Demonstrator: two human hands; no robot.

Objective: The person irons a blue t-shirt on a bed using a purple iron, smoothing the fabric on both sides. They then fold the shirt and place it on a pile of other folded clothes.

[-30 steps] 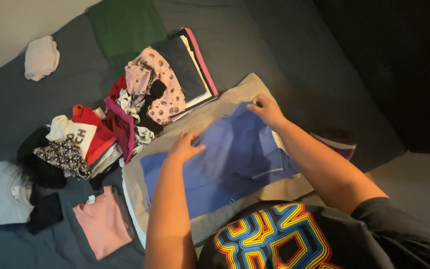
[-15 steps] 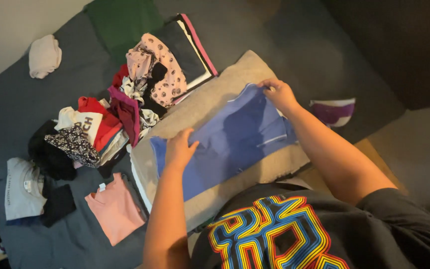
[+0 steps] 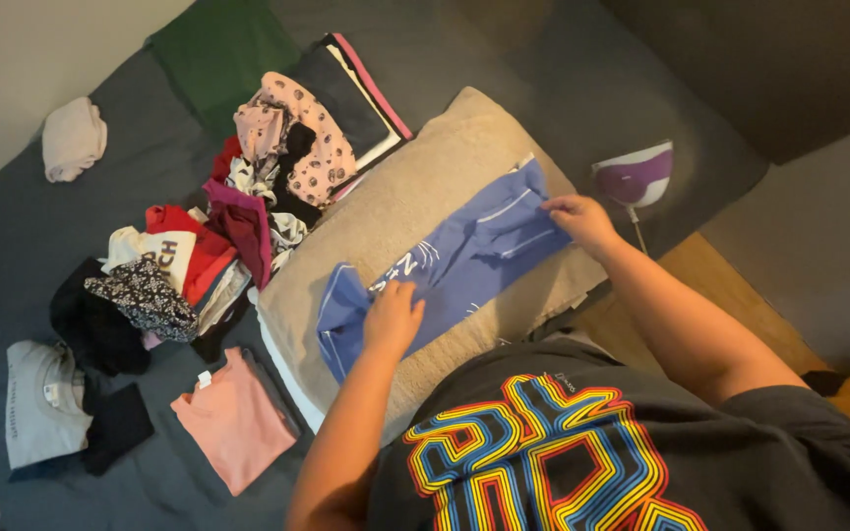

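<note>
On the beige towel (image 3: pixel 464 167) covering the bed, your left hand (image 3: pixel 393 320) presses flat, fingers released, pinning the blue garment (image 3: pixel 445 270), while your right hand (image 3: pixel 582 218) pinches its far-right edge taut, smoothing it.

Dim, warm indoor light, sharp enough mid-frame, with murky shadowed upper-right corner.

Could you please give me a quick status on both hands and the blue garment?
Left hand flat on the blue garment. Right hand pinching its far end. Garment on beige towel. Purple iron beside the right hand, apart.
</note>
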